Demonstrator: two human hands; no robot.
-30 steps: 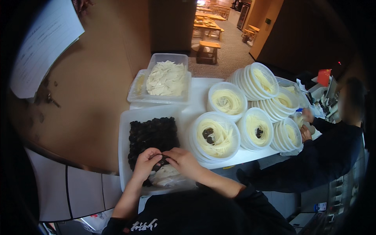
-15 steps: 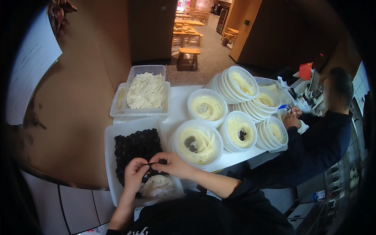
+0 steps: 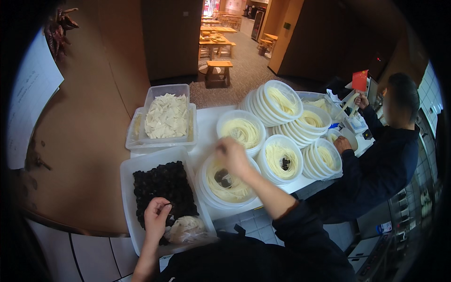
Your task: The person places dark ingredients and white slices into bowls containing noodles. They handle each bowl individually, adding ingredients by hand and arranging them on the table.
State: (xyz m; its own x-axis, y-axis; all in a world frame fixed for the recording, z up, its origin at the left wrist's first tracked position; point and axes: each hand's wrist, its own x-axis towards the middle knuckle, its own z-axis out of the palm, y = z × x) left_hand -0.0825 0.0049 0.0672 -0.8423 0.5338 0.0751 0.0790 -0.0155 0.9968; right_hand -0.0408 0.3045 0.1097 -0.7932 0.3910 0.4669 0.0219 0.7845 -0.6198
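Observation:
My left hand (image 3: 156, 217) is over the white tub (image 3: 130, 188), thumb and forefinger pinched on a small piece of black food. Beneath it, many black food pieces (image 3: 164, 183) fill most of the tub; their exact kind is not plain. A clear plastic bag with pale contents (image 3: 187, 229) lies at the tub's near end. My right hand (image 3: 231, 152), slightly blurred, is above a round tub of pale noodles (image 3: 238, 190), between it and another noodle tub (image 3: 241, 131) behind. Its fingers are curled together, and what they hold is hidden. Dark pieces sit amid the noodles of the nearer tub.
Stacked noodle tubs (image 3: 283, 101) crowd the right of the white table (image 3: 206, 113). A clear box of pale dough pieces (image 3: 165, 117) stands at the back left. At the right a co-worker (image 3: 385, 150) in dark clothes handles things at the table. A brown wall (image 3: 89, 141) borders the left.
My hands have parted. The right moved up and right from the black pieces to over the noodle tubs; the left stayed, pinching. The co-worker's one hand rose toward the small red flag.

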